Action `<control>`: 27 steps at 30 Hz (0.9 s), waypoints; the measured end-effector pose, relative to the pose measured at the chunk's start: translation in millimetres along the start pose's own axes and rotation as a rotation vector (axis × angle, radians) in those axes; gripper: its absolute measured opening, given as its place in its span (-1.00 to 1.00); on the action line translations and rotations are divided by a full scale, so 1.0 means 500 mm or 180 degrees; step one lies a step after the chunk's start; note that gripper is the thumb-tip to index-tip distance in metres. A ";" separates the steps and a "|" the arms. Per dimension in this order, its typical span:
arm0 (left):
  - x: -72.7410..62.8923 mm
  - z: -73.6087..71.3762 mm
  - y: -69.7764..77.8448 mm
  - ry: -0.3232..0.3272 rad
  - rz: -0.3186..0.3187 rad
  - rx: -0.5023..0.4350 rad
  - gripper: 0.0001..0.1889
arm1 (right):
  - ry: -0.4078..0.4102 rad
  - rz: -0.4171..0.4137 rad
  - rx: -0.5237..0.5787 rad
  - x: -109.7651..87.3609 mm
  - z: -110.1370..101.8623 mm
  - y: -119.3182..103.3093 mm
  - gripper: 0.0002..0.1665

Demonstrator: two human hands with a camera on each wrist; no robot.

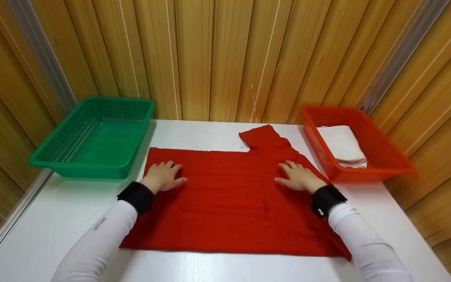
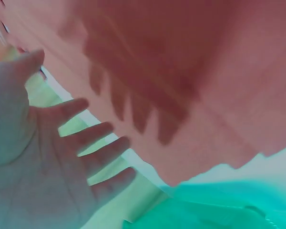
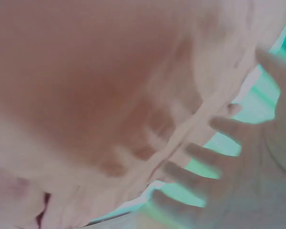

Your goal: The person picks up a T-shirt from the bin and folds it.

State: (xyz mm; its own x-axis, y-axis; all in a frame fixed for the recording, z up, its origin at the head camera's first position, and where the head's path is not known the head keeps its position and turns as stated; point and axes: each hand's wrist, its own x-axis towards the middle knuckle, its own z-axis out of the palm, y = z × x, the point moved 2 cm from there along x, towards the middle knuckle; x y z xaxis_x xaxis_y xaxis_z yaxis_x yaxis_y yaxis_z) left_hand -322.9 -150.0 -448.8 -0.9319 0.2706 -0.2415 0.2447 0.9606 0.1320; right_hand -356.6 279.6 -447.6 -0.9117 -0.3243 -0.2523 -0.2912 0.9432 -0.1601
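Observation:
A red T-shirt (image 1: 217, 196) lies spread flat, its straight hem toward the left and one short sleeve (image 1: 262, 137) sticking out at the back right. Over the hem end, my left hand (image 1: 163, 176) is held palm down with fingers spread. My right hand (image 1: 298, 177) is over the shoulder part, fingers likewise apart. Both wrist views show a gap between palm and cloth, with finger shadows falling on the red fabric (image 2: 133, 57). Neither hand grips anything. The near sleeve is partly covered by the right forearm.
A green plastic basket (image 1: 88, 170) stands at the back left of the white table (image 1: 194, 270). At the back right, an orange-red basket (image 1: 360, 176) contains a folded white cloth (image 1: 341, 145). Wood-patterned panels (image 1: 225, 58) enclose the back and sides.

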 end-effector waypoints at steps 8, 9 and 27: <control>0.074 -0.014 -0.037 0.0252 -0.0271 -0.0042 -0.34 | 0.0344 0.0036 0.0023 0.116 -0.005 0.009 -0.27; 0.080 -0.014 -0.039 0.0275 -0.0283 -0.0046 -0.34 | 0.0358 0.0046 0.0059 0.125 -0.002 0.009 -0.27; 0.115 -0.004 -0.038 0.0889 0.0048 0.0442 -0.50 | 0.0649 0.0070 0.0365 0.164 0.005 0.014 -0.23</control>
State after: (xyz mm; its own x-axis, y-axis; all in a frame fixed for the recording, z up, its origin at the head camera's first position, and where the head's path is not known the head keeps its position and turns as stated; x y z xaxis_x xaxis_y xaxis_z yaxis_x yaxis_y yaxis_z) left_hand -381.8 -152.8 -463.3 -0.9607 0.2753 0.0355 0.2754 0.9613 -0.0036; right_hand -432.6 259.5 -471.6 -0.9606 -0.2713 -0.0608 -0.2463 0.9317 -0.2670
